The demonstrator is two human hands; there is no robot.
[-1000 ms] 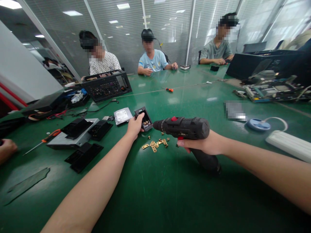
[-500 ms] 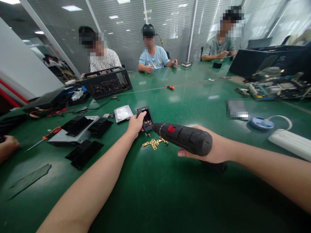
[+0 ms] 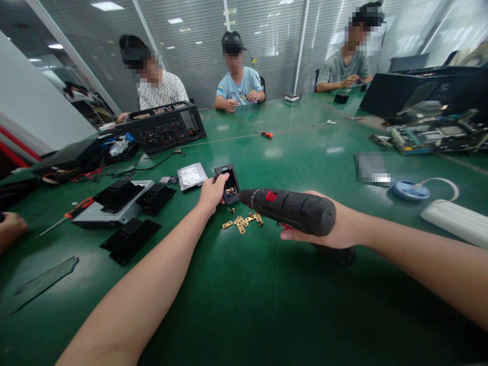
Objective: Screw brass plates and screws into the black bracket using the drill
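My left hand (image 3: 214, 192) is closed on a small black plastic box (image 3: 233, 175), its thumb over the near-left wall. Brass pieces (image 3: 231, 191) show inside the box. In my right hand (image 3: 339, 223) is a black cordless drill (image 3: 293, 209) with a red switch on top. The drill's nose points left at the box's right edge; whether its tip touches anything, I cannot tell. Several brass plates (image 3: 240, 223) lie on the green table (image 3: 244, 295) just below the box, with a small brass screw (image 3: 234, 210) near them.
Left of the box are a hard drive (image 3: 191, 176), black plastic brackets (image 3: 129, 241), a silver drive (image 3: 114, 211) and an orange screwdriver (image 3: 78, 206). A co-worker's hand (image 3: 13, 229) rests at the left edge. Computer cases and circuit boards (image 3: 430, 132) stand farther off; several people sit opposite.
Both hands keep their holds on the box and the drill, with the drill's nose slightly shifted. Across the table, the middle person's raised hand has come inward.
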